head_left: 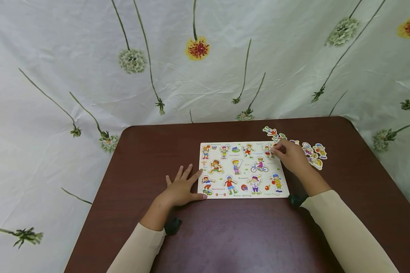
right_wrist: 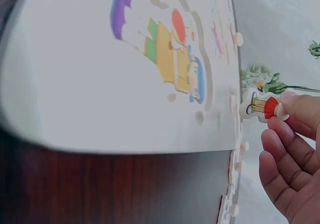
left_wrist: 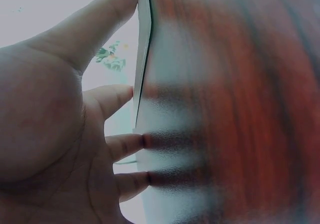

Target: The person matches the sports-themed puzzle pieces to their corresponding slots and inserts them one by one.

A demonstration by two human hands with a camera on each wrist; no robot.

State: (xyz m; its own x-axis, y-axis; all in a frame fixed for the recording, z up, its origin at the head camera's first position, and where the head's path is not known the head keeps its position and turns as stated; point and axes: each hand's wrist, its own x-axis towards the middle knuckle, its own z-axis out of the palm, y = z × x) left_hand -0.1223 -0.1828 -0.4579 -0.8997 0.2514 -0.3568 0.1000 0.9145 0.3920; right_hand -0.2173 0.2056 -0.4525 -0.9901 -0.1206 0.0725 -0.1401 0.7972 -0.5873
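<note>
On the table lies a white puzzle board [head_left: 219, 185] with cartoon children playing sports. My left hand [head_left: 179, 191] rests at its left edge, fingers spread, the thumb touching the lower left corner. In the left wrist view the thumb [left_wrist: 92, 27] and a fingertip meet the thin side of the board. Over the board's upper right corner, my right hand [head_left: 292, 155] pinches a small puzzle piece [right_wrist: 259, 107] by its knob between thumb and index finger. A figure in a red skirt shows on that piece; its upper part is hidden behind the fingertips.
Several loose puzzle pieces [head_left: 320, 151] lie beyond and right of the board, some overlapping. The dark brown wooden table [head_left: 150, 151] ends at a far edge, behind which hangs a white flowered cloth [head_left: 218, 83].
</note>
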